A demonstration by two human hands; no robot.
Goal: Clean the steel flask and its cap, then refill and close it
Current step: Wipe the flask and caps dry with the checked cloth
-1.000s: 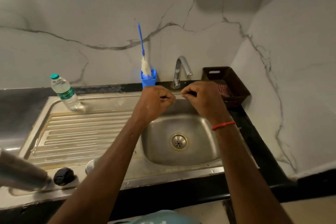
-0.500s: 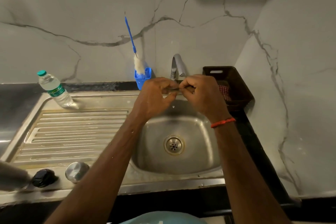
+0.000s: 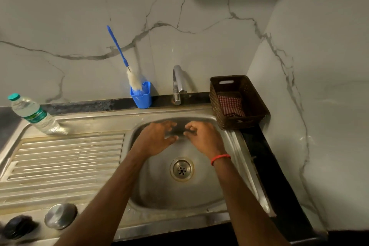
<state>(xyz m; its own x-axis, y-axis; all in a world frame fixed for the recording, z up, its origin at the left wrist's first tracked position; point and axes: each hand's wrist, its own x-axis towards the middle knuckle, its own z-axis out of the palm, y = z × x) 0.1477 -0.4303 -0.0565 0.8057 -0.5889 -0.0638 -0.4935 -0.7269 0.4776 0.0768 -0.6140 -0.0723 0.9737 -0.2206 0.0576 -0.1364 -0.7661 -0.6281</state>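
Observation:
My left hand [image 3: 157, 139] and my right hand [image 3: 201, 137] hover side by side over the back of the steel sink basin [image 3: 155, 191], below the tap [image 3: 177, 84]. The fingers of both are spread and loosely bent, and neither hand holds anything. A small gap separates the fingertips. No water shows at the tap. The round steel cap [image 3: 60, 215] lies on the sink's front left rim. Beside it, at the frame's bottom left edge, a blurred black round part [image 3: 18, 226] looks like the flask's neck; the flask body is out of view.
A blue holder [image 3: 141, 98] with a long blue bottle brush [image 3: 119, 50] stands left of the tap. A plastic water bottle [image 3: 34, 116] stands at the drainboard's [image 3: 63, 166] back left corner. A brown basket [image 3: 239, 102] holding a checked cloth sits right of the basin.
Both hands were curled together up at the tap. They have dropped lower over the basin and their fingers have uncurled and parted. The flask body has left the view.

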